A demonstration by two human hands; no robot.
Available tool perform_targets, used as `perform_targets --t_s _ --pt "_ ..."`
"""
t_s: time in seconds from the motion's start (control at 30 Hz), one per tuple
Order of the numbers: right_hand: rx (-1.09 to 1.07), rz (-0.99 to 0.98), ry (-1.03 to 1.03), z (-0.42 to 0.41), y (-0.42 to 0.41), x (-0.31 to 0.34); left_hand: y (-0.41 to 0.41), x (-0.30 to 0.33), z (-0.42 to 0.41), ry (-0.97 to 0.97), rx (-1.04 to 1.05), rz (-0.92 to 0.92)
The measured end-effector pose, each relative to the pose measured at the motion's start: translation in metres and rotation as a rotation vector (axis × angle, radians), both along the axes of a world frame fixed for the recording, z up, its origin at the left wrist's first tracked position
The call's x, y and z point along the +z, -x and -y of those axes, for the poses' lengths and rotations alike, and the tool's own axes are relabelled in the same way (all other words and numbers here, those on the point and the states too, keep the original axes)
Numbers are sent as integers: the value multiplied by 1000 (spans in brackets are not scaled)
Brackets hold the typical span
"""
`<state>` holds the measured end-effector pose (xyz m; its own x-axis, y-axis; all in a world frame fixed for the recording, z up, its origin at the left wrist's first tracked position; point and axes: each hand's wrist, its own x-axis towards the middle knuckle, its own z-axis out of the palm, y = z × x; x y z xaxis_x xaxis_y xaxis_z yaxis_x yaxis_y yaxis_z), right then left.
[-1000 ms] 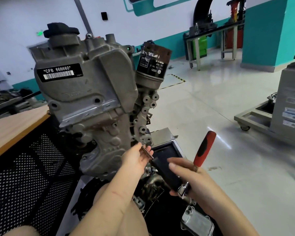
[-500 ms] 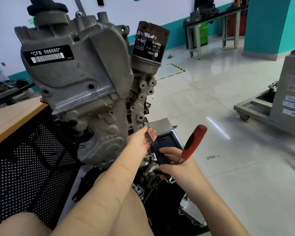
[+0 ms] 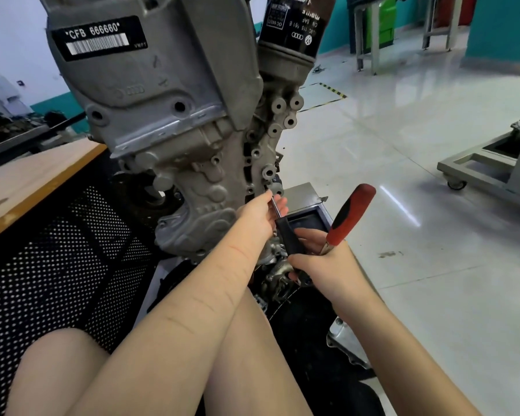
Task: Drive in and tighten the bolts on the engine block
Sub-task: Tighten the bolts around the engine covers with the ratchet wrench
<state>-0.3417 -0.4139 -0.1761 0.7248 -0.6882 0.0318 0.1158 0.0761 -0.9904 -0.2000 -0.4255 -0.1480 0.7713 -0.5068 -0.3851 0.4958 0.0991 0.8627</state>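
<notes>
1. Engine block (image 3: 162, 115), grey cast aluminium, stands upright beside a wooden bench (image 3: 27, 181). It fills more of the view than 1 second ago, so the person has leaned in close. It carries a black label reading CFB 666660, and a dark oil filter (image 3: 291, 40) sits high on its right side.

2. Bolt bosses (image 3: 278, 115) run down the block's right edge in a column. Several show open holes, so by my reckoning plenty of fastening remains.

3. Right hand (image 3: 321, 265) curls around 2 tools at once: the black handle of a driver (image 3: 288, 235) and the neck of a ratchet (image 3: 350, 214), whose red-and-black grip sticks up past the knuckles.

4. Left hand (image 3: 261, 217) pinches the driver's thin steel shaft just below the tip. It has climbed since 1 second ago and now touches the lowest boss (image 3: 272, 190).

5. Driver tip has gone from hanging in the air to meeting that boss, so seating looks nearly done and turning comes next, I judge. Whether a bolt already sits in the hole, I cannot tell; fingers hide it.
</notes>
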Motion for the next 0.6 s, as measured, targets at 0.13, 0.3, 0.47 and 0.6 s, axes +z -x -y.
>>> perform_targets --t_s 0.13,0.3,0.47,0.6 --pt "-4 10 -30 3 -2 -5 0 3 -1 2 -15 6" --pt "-6 -6 -29 5 -1 -6 3 5 0 -14 -32 8" --pt "-22 -7 -8 4 -2 -6 4 8 1 -43 -36 5" --pt "-25 -18 0 4 -2 -6 4 7 1 -31 -32 -7"
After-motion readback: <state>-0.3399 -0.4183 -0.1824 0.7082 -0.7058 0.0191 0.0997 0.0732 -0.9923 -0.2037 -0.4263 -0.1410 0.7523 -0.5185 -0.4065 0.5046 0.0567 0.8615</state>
